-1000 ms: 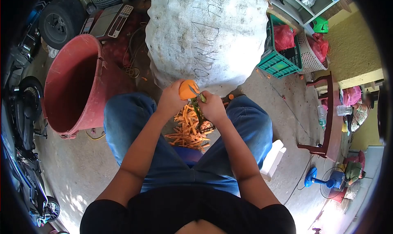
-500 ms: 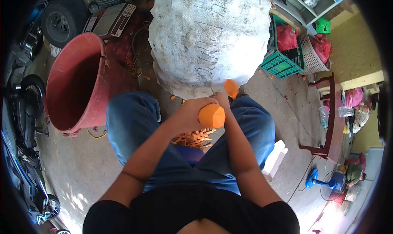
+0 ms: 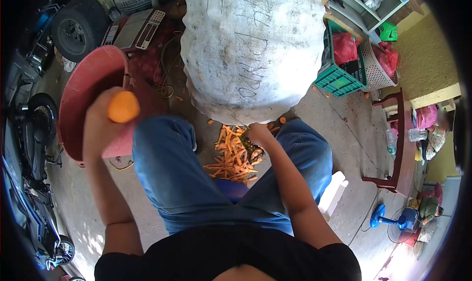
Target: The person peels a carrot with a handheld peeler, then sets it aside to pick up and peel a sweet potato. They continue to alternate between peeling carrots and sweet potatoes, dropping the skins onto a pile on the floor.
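Note:
My left hand (image 3: 101,116) is closed around a thick peeled carrot (image 3: 123,107), its round orange end facing up. Both are slightly blurred and sit over the near right part of the red tub (image 3: 73,84). Between my knees, my right hand (image 3: 260,134) is closed, with its fingers curled; what it holds is too small and hidden to make out. Below that hand, a heap of orange peelings (image 3: 230,155) covers the floor. Just beyond it stands a big white woven sack (image 3: 255,50) with handwriting on it.
A green crate (image 3: 339,82) and a white basket (image 3: 374,59) holding red bags stand at the right of the sack. A scale (image 3: 135,29) and a wheel (image 3: 78,28) are behind the tub. Motorcycles line the left; a wooden bench (image 3: 400,148) and blue fan (image 3: 393,218) are at the right.
My left hand has moved left with the carrot, from between my knees to over the tub. My right hand has shifted slightly nearer. The orange slice that was in the air has dropped.

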`<state>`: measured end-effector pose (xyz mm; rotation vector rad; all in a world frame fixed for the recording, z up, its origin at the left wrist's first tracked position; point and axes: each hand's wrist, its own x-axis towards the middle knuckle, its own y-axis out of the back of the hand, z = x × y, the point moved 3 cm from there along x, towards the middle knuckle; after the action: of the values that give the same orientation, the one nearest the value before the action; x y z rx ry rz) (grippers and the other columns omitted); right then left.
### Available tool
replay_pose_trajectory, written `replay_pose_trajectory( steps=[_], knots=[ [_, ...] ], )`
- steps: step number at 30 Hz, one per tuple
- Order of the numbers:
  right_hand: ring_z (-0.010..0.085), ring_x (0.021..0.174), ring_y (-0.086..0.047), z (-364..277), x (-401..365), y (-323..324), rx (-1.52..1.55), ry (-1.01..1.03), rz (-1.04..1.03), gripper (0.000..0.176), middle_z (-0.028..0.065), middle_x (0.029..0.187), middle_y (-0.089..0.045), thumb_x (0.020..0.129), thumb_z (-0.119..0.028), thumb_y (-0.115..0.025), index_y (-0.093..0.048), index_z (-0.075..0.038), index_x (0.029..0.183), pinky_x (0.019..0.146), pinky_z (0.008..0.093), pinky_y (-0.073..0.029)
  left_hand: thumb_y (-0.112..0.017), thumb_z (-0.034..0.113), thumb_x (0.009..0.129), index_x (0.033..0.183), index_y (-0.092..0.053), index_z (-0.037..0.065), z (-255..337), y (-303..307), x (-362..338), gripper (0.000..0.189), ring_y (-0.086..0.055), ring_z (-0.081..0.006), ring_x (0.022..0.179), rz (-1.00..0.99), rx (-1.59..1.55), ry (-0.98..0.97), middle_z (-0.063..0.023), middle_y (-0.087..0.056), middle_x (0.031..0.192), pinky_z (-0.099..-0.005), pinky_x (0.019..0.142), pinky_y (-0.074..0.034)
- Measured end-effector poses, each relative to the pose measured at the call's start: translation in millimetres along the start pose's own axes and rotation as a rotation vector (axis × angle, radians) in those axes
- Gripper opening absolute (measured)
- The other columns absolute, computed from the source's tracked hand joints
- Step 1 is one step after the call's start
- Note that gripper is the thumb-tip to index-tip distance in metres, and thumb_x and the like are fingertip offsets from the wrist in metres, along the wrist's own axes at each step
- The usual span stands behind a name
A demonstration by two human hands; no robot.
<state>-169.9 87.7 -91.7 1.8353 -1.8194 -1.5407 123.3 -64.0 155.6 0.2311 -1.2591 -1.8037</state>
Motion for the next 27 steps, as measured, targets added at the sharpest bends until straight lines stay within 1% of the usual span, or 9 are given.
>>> replay_pose_trajectory(
  steps=[3,5,6,9,16,21,23,26,27],
  knots=[
    [0.0357,0.083,-0.054,-4.0,-8.7,11.8,0.032,0.007,0.041,0.037,0.0248,0.085,-0.056,0.071,-0.026,-0.055,-0.056,0.006,0.089,0.074,0.0377,-0.041,-0.064,0.003,0.056,0.107,-0.047,0.005,-89.7,27.8,-9.0,0.053,-0.052,-0.0279,0.094,0.029,0.320,0.092,-0.0115,-0.053,0.102,-0.0347,0.079,-0.042],
    [0.0344,0.076,-0.055,-6.4,-20.8,23.7,0.057,0.049,0.091,0.036,0.0219,0.080,-0.058,0.071,-0.026,-0.056,-0.056,0.006,0.088,0.071,0.0356,-0.042,-0.062,0.003,0.059,0.118,-0.039,0.008,-129.8,31.1,-17.9,0.064,-0.046,-0.0276,0.104,-0.262,0.695,0.458,-0.0128,-0.046,0.114,-0.0356,0.087,-0.037],
    [0.0344,0.076,-0.055,-8.0,-27.1,33.4,0.057,0.048,0.101,0.036,0.0219,0.080,-0.058,0.071,-0.026,-0.056,-0.056,0.006,0.088,0.071,0.0356,-0.042,-0.062,0.003,0.059,0.118,-0.039,0.008,-125.3,29.8,-11.7,0.064,-0.046,-0.0276,0.104,-0.255,0.694,0.451,-0.0128,-0.046,0.114,-0.0356,0.087,-0.037],
    [0.0169,0.060,-0.052,-8.7,-43.4,57.5,0.353,0.121,0.074,0.024,0.0101,0.068,-0.057,0.076,-0.017,-0.054,-0.055,0.005,0.084,0.060,0.0277,-0.041,-0.061,0.007,0.065,0.126,-0.029,0.009,-84.9,6.5,23.9,0.070,-0.037,-0.0233,0.113,-0.438,-0.007,0.257,-0.0120,-0.039,0.122,-0.0352,0.095,-0.028],
    [0.0113,0.061,-0.052,34.8,-56.0,65.1,1.249,0.021,0.031,0.018,0.0041,0.071,-0.058,0.080,-0.013,-0.050,-0.056,0.002,0.086,0.059,0.0255,-0.041,-0.056,0.014,0.076,0.121,-0.037,0.009,30.9,-44.1,177.9,0.049,-0.038,-0.0174,0.107,-0.413,-0.161,-0.377,-0.0067,-0.042,0.117,-0.0296,0.091,-0.031],
    [0.0137,0.066,-0.054,61.9,-27.6,49.8,0.960,0.024,0.118,0.024,0.0081,0.075,-0.059,0.078,-0.016,-0.052,-0.055,0.003,0.091,0.062,0.0271,-0.042,-0.049,0.025,0.082,0.111,-0.044,0.006,100.3,-83.6,304.8,0.035,-0.046,-0.0229,0.103,-0.043,0.061,-0.705,-0.0059,-0.050,0.108,-0.0342,0.089,-0.036],
    [0.0145,0.065,-0.054,66.4,-18.1,51.9,0.849,0.023,0.146,0.025,0.0089,0.074,-0.059,0.078,-0.018,-0.053,-0.055,0.003,0.091,0.063,0.0282,-0.041,-0.057,0.031,0.071,0.090,-0.059,0.007,122.5,-105.9,348.7,0.030,-0.054,-0.0218,0.086,-0.044,-0.203,-0.528,-0.0138,-0.058,0.089,-0.0341,0.075,-0.041],
    [0.0171,0.067,-0.054,60.4,-14.8,58.1,0.754,-0.010,0.127,0.028,0.0116,0.073,-0.058,0.077,-0.021,-0.054,-0.054,0.003,0.090,0.064,0.0308,-0.041,-0.052,0.032,0.075,0.089,-0.059,0.005,145.7,-129.5,383.0,0.032,-0.054,-0.0235,0.085,-0.047,-0.110,-0.474,-0.0129,-0.057,0.092,-0.0342,0.075,-0.041],
    [0.0179,0.067,-0.053,61.6,-13.3,56.1,0.711,0.015,0.126,0.028,0.0127,0.073,-0.058,0.077,-0.022,-0.054,-0.054,0.003,0.089,0.064,0.0312,-0.041,-0.050,0.028,0.074,0.085,-0.059,0.004,152.9,-136.8,390.5,0.028,-0.055,-0.0232,0.082,-0.220,-0.012,-0.351,-0.0127,-0.058,0.087,-0.0335,0.074,-0.042]
  ],
)
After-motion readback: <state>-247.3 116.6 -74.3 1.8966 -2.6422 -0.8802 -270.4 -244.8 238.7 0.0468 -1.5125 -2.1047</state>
